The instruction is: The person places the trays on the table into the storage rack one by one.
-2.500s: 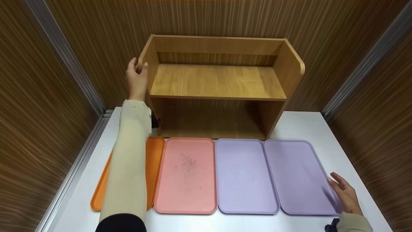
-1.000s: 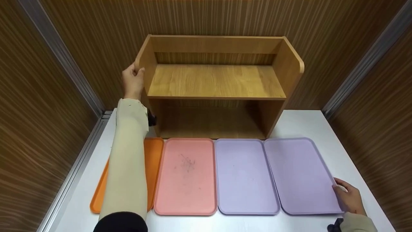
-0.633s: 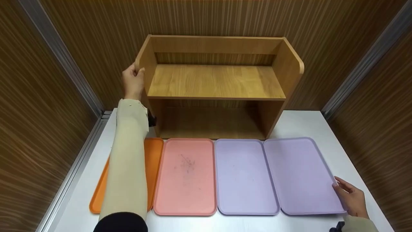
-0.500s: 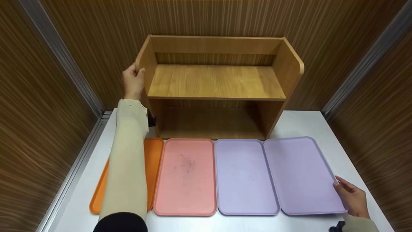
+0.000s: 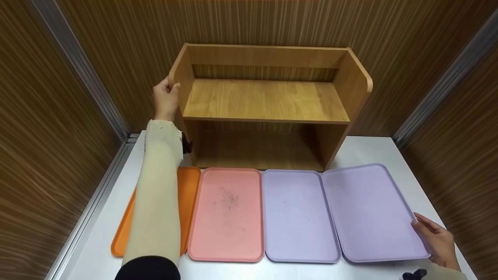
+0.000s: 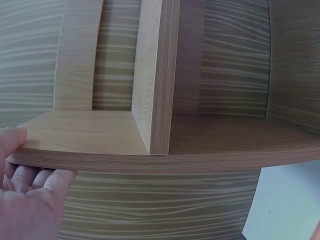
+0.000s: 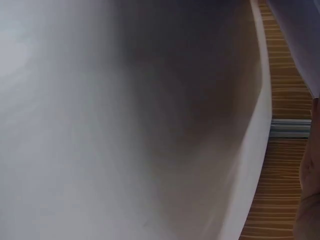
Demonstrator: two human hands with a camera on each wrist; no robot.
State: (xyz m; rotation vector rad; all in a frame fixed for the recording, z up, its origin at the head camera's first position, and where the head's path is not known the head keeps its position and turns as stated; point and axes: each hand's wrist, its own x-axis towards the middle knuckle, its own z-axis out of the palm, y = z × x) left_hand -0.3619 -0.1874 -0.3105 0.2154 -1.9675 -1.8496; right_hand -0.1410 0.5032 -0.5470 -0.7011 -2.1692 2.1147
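My right grip (image 5: 435, 241): clamped on right rim of rightmost lavender tray (image 5: 373, 214), which lies leftward, tilted, long axis running away from me; this grip nearer; my left grip (image 5: 166, 101): clamped on wooden shelf (image 5: 264, 99); nearer me, orange tray (image 5: 189, 202), partly hidden by sleeve (image 5: 158, 202); right wrist view, blurred

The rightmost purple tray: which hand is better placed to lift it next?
Probably the right hand: it holds the rightmost purple tray by its outer edge. The left hand grips the left side of the shelf unit, away from that tray.
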